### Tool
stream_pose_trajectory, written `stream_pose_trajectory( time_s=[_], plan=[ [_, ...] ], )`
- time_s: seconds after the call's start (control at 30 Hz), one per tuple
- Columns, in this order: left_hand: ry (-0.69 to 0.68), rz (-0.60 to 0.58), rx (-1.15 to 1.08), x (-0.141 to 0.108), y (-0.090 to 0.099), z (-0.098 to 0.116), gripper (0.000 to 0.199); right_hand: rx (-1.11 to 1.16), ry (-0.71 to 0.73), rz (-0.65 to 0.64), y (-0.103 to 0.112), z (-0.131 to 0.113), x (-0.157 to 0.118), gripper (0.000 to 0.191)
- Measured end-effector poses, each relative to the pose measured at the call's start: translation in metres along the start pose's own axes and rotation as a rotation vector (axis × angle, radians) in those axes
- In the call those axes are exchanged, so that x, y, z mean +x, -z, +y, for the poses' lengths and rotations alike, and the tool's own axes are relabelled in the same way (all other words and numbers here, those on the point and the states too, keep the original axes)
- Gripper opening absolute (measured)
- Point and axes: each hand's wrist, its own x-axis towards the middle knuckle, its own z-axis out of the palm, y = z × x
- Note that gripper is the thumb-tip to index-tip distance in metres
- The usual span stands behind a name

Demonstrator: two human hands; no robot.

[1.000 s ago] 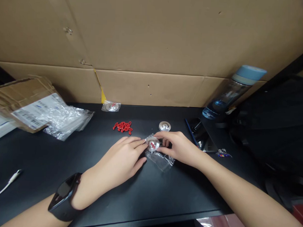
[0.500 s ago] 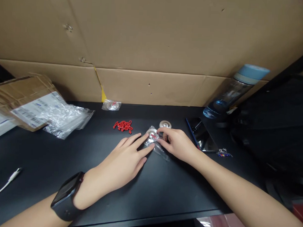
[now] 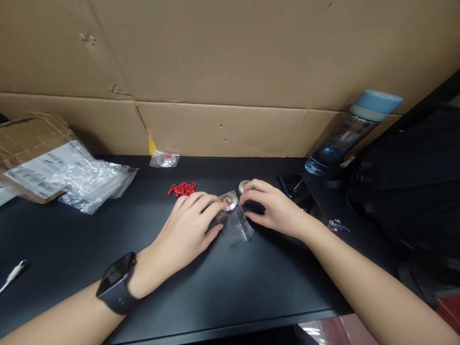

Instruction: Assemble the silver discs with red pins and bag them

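A clear plastic bag (image 3: 237,227) lies on the black table with a round silver metal disc (image 3: 233,199) and a small red cord piece (image 3: 228,203) in its upper part. My left hand (image 3: 192,225) rests at the bag's left side, fingertips touching its edge by the disc, thumb apart lower down. On the right, my right hand (image 3: 274,208) is beside the disc, thumb and fingers spread with nothing seen between them. Behind its fingers, a second silver disc (image 3: 243,185) is partly hidden. Several red cord loops (image 3: 181,188) lie just beyond my left fingers.
Another bagged disc (image 3: 165,159) lies against the cardboard wall. At left are a cardboard box (image 3: 27,140), a pile of clear bags (image 3: 97,180) and a white cable (image 3: 15,271). A phone (image 3: 295,187), keychain (image 3: 337,225), blue-lidded bottle (image 3: 340,133) and black bag (image 3: 421,184) occupy the right.
My right fingers have parted and moved off the bagged disc. My left fingers have drawn together and curled at the bag's edge. The bag's lower part has spread flatter, and the view has shifted slightly.
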Motion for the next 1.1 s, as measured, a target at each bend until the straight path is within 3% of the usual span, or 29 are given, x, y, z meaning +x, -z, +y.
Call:
stream_pose_trajectory(
  time_s=[0.2,0.43,0.63,0.67,0.77,0.83,1.03,1.1],
  plan=[
    [0.004,0.045,-0.066,0.006,-0.003,-0.007,0.010,-0.008,0.034,-0.004,-0.010,0.002,-0.001,0.004],
    [0.127,0.036,-0.187,0.004,0.003,-0.009,0.014,0.158,-0.038,0.008,-0.001,-0.001,0.002,0.005],
    [0.318,-0.004,-0.394,0.008,0.005,-0.007,0.010,0.261,-0.137,-0.015,-0.001,-0.012,0.006,0.024],
    [0.345,0.007,-0.410,0.007,0.003,-0.006,0.011,0.238,-0.148,-0.011,-0.002,-0.013,0.006,0.025],
    [0.392,0.054,-0.421,0.005,-0.002,-0.006,0.044,0.139,-0.204,0.015,-0.009,-0.014,0.005,0.023],
    [0.382,0.043,-0.385,0.004,-0.004,-0.006,0.054,0.079,-0.237,0.025,-0.015,-0.013,0.003,0.021],
    [0.212,-0.068,-0.090,0.000,-0.002,-0.003,0.023,-0.018,-0.255,0.055,-0.025,-0.010,0.000,0.006],
    [0.180,-0.062,-0.025,-0.002,-0.002,-0.002,0.025,-0.023,-0.199,0.081,-0.024,-0.010,0.000,0.014]
  ],
)
